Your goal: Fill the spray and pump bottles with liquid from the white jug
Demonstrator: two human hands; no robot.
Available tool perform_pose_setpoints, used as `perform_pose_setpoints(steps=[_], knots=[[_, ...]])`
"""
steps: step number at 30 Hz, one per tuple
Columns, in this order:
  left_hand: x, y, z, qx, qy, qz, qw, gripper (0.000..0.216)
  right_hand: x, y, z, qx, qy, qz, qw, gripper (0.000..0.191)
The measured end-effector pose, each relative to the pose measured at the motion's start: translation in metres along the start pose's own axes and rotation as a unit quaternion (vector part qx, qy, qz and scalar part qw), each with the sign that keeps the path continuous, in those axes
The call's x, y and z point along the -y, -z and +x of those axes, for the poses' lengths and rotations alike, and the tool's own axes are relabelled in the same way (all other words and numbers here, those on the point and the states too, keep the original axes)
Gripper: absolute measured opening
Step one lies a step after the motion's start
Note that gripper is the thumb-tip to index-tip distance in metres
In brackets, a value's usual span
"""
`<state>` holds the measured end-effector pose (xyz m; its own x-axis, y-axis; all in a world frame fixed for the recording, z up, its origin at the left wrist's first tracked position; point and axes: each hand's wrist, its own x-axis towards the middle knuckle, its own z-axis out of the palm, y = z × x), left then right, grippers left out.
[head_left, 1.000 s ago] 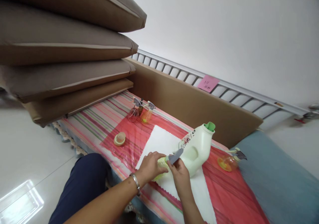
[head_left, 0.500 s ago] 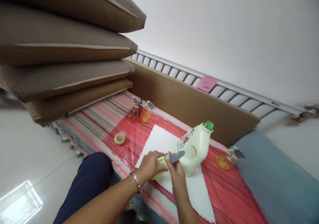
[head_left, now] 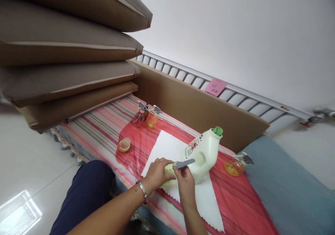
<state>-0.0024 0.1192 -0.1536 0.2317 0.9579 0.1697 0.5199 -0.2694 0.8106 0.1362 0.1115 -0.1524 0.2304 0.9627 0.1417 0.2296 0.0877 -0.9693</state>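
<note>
My left hand (head_left: 156,174), with a silver bracelet at the wrist, is wrapped round the neck of a clear spray bottle (head_left: 169,168) with yellowish liquid low in it. My right hand (head_left: 185,184) has its thumb and fingers closed on the grey spray head (head_left: 185,163) at the bottle's top. Just behind my hands stands a pale green jug (head_left: 209,158) with a handle, a printed label and a green spout insert at its uncapped mouth. Jug and bottle are over a white cloth (head_left: 170,142). The bottle's lower part is mostly hidden by my left hand.
A round cap (head_left: 125,144) lies to the left on the red plastic sheet (head_left: 138,151). Several spray bottles (head_left: 152,120) stand behind it, and another spray bottle (head_left: 234,167) is at right. Stacked brown cushions (head_left: 78,76) rise at left; a brown board (head_left: 183,95) leans by the radiator.
My right fingers have shifted slightly on the grey spray head, which has turned to show a narrower side. My left hand keeps its hold, and the view has moved slightly.
</note>
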Motion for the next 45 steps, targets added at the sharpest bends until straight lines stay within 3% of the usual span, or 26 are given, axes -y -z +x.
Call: perform_pose_setpoints(steps=[3, 7, 12, 17, 21, 30, 45], knots=[[0.000, 0.001, 0.000, 0.003, -0.006, 0.013, 1.000, 0.053, -0.002, -0.003, 0.000, -0.010, 0.004, -0.004, 1.000, 0.045], [-0.001, 0.003, -0.002, 0.013, -0.028, 0.054, 0.998, 0.076, -0.001, -0.009, 0.001, -0.006, 0.016, -0.010, 1.000, 0.044], [0.005, 0.002, -0.002, 0.015, -0.067, 0.090, 0.994, 0.059, 0.002, -0.016, 0.003, -0.009, 0.027, -0.014, 1.000, 0.042], [0.006, 0.001, 0.000, 0.016, -0.061, 0.077, 0.995, 0.050, 0.004, -0.017, 0.002, 0.001, 0.034, 0.003, 0.999, 0.036], [0.003, 0.002, 0.000, 0.009, -0.063, 0.068, 0.996, 0.046, 0.004, -0.011, -0.004, 0.022, 0.048, 0.035, 0.998, 0.043], [0.005, -0.001, 0.002, 0.008, -0.060, 0.084, 0.995, 0.056, 0.008, -0.012, -0.002, 0.001, 0.048, 0.040, 0.998, 0.031], [0.008, -0.005, 0.003, 0.004, -0.091, 0.098, 0.991, 0.058, 0.002, -0.014, -0.002, 0.016, 0.054, 0.053, 0.997, 0.037]])
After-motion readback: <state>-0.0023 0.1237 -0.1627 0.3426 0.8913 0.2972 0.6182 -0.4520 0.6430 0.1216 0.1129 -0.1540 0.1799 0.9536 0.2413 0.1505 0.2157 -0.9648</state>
